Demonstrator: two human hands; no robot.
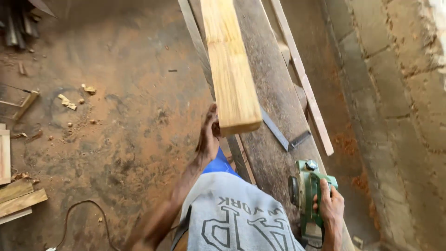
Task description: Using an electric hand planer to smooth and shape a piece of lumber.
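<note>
A long pale wooden plank (230,65) runs from the top of the view down to the middle, its near end raised. My left hand (208,135) grips that near end from the left side. My right hand (331,204) is closed around the handle of a green electric planer (309,197), which rests on the dark, worn workbench (265,93) at the lower right. A metal try square (284,137) lies on the bench just past the plank's end.
A thin wooden strip (302,76) lies along the bench's right edge. A block wall (399,93) stands at the right. The dirt floor at left carries wood scraps (18,195), chips (67,102) and a cable (86,209).
</note>
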